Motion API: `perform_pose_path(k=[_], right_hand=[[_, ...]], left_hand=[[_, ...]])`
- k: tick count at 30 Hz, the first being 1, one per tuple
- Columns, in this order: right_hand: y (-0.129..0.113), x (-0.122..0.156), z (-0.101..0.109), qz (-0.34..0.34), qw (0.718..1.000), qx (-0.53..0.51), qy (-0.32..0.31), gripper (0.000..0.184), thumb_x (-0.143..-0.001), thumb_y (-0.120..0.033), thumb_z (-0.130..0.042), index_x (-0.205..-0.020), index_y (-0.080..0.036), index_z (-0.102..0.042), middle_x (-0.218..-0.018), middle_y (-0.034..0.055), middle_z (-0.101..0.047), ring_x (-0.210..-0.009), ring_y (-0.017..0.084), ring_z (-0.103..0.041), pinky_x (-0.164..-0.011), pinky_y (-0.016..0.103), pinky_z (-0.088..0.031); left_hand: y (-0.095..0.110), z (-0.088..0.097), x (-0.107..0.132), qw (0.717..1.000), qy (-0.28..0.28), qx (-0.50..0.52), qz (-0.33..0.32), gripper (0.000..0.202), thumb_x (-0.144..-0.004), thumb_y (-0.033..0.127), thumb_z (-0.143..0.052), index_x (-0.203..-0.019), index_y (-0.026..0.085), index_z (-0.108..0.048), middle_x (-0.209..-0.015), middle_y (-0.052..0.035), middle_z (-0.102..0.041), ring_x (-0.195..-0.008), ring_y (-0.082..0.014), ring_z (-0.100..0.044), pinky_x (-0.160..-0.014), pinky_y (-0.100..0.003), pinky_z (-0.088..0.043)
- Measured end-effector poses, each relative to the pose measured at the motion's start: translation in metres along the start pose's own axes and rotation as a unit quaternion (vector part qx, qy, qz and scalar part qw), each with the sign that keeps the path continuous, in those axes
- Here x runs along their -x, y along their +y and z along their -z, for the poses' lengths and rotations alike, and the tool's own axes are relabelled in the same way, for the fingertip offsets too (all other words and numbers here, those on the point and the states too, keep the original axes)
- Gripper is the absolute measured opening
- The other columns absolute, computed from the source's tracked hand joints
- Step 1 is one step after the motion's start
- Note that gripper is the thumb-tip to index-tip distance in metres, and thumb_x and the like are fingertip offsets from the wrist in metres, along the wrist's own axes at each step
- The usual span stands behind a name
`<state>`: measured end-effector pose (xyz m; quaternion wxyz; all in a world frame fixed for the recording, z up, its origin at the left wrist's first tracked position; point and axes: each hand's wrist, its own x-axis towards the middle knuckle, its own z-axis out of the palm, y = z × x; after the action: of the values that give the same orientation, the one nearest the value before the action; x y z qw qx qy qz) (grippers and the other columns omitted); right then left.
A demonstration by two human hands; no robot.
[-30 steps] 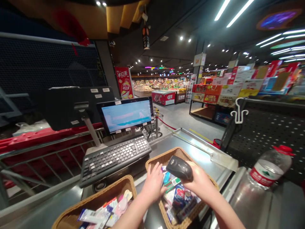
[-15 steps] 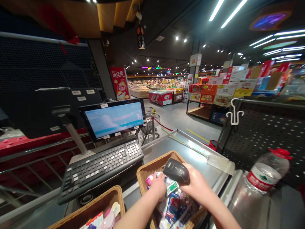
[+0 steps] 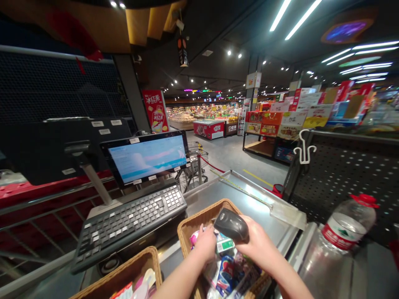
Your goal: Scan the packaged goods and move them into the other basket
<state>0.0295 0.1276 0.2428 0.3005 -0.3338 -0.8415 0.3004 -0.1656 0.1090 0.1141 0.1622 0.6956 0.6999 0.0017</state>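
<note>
My right hand (image 3: 257, 238) grips a black handheld barcode scanner (image 3: 231, 224), its head pointing left over the wicker basket (image 3: 229, 203). Inside that basket, my left hand (image 3: 206, 241) has its fingers curled at a white packet with a green label (image 3: 225, 244), just below the scanner; its fingertips are partly hidden. A pink-and-white wrapper (image 3: 195, 238) lies left of these fingers. Beneath the hands are several packaged goods, among them a blue packet (image 3: 225, 272) and clear plastic wrapping. My forearms cover part of the basket.
A second wicker basket (image 3: 152, 254) with goods stands at lower left. Beyond it are a keyboard (image 3: 134, 222) and a monitor (image 3: 148, 158). The metal counter (image 3: 240, 187) stretches ahead. To the right are a large red-capped bottle (image 3: 346, 226) and a black perforated panel (image 3: 349, 174) with a white hook (image 3: 304, 149).
The view has shifted slightly. Both hands and the scanner stay almost in place over the basket, and the green-labelled packet shows a little more plainly.
</note>
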Motion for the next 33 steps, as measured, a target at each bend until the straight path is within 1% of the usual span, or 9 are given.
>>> perform_pose_path(k=[2,5,9,12,16,22,26,31,33], right_hand=[[0.0,0.001,0.0,0.001,1.0,-0.001,-0.001,0.039,-0.058,-0.008,-0.055,-0.094,-0.017,-0.067,-0.103,0.0087,-0.07,-0.1,0.027,-0.062,-0.091,0.038,-0.047],[-0.004,0.002,0.0,0.003,1.0,-0.01,-0.005,0.035,-0.06,-0.01,-0.056,-0.092,-0.018,-0.067,-0.1,0.0081,-0.07,-0.097,0.026,-0.062,-0.087,0.037,-0.048],[-0.012,0.002,-0.002,0.001,1.0,-0.025,-0.01,0.037,-0.061,-0.011,-0.056,-0.096,-0.017,-0.067,-0.099,0.0082,-0.069,-0.096,0.026,-0.062,-0.087,0.037,-0.049],[-0.019,0.001,-0.005,0.005,0.999,-0.031,-0.014,0.037,-0.063,-0.012,-0.056,-0.098,-0.017,-0.067,-0.101,0.0087,-0.068,-0.096,0.026,-0.062,-0.088,0.038,-0.049],[-0.027,-0.004,-0.011,0.032,0.999,-0.034,-0.001,0.039,-0.063,-0.013,-0.057,-0.101,-0.018,-0.066,-0.104,0.0088,-0.068,-0.099,0.027,-0.062,-0.089,0.039,-0.049],[-0.035,-0.009,-0.025,0.077,0.997,-0.025,0.007,0.043,-0.06,-0.01,-0.055,-0.1,-0.017,-0.066,-0.103,0.0085,-0.069,-0.101,0.028,-0.062,-0.092,0.041,-0.048],[-0.049,-0.007,-0.031,0.087,0.996,-0.019,0.009,0.049,-0.061,-0.01,-0.055,-0.11,-0.017,-0.064,-0.112,0.0109,-0.067,-0.11,0.029,-0.059,-0.098,0.043,-0.045],[-0.07,-0.006,-0.035,0.147,0.989,0.014,0.002,0.038,-0.067,-0.012,-0.057,-0.103,-0.019,-0.067,-0.112,0.0098,-0.067,-0.115,0.028,-0.057,-0.108,0.048,-0.038],[-0.074,-0.005,-0.038,0.16,0.987,0.026,0.001,0.044,-0.067,-0.012,-0.057,-0.11,-0.019,-0.066,-0.119,0.0105,-0.065,-0.122,0.029,-0.053,-0.111,0.051,-0.034]], left_hand=[[-0.005,0.008,0.008,0.999,0.03,0.007,-0.016,0.087,-0.054,0.032,-0.071,-0.136,0.021,-0.046,-0.148,-0.0132,-0.042,-0.141,-0.035,-0.029,-0.119,-0.052,-0.011],[-0.015,0.015,0.023,0.997,0.072,0.015,-0.021,0.072,-0.061,0.031,-0.065,-0.131,0.021,-0.05,-0.149,-0.013,-0.041,-0.141,-0.0317,-0.029,-0.118,-0.054,-0.014],[-0.034,0.024,0.044,0.989,0.146,0.021,-0.006,0.042,-0.062,0.021,-0.061,-0.104,0.019,-0.061,-0.149,-0.0119,-0.041,-0.142,-0.0295,-0.029,-0.117,-0.054,-0.017],[-0.047,0.034,0.063,0.974,0.226,0.019,-0.008,0.026,-0.064,0.017,-0.061,-0.089,0.02,-0.057,-0.148,-0.0107,-0.042,-0.141,-0.0289,-0.031,-0.116,-0.055,-0.02],[-0.06,0.051,0.088,0.954,0.297,-0.016,-0.02,0.023,-0.068,0.017,-0.061,-0.09,0.022,-0.054,-0.152,-0.0105,-0.036,-0.144,-0.0303,-0.024,-0.115,-0.061,-0.017],[-0.071,0.07,0.118,0.932,0.357,-0.062,-0.016,0.024,-0.071,0.012,-0.058,-0.093,0.022,-0.054,-0.154,-0.0115,-0.031,-0.144,-0.03,-0.023,-0.114,-0.062,-0.015],[-0.074,0.084,0.133,0.921,0.384,-0.072,-0.005,0.022,-0.073,0.015,-0.059,-0.092,0.022,-0.054,-0.153,-0.0132,-0.033,-0.143,-0.0312,-0.025,-0.114,-0.063,-0.016],[-0.079,0.095,0.149,0.915,0.395,-0.08,0.017,0.02,-0.074,0.016,-0.057,-0.093,0.023,-0.054,-0.153,-0.0128,-0.033,-0.143,-0.0305,-0.025,-0.114,-0.062,-0.015],[-0.083,0.096,0.154,0.913,0.399,-0.083,0.027,0.02,-0.074,0.017,-0.058,-0.092,0.023,-0.054,-0.152,-0.0127,-0.034,-0.143,-0.0303,-0.026,-0.114,-0.062,-0.015]])
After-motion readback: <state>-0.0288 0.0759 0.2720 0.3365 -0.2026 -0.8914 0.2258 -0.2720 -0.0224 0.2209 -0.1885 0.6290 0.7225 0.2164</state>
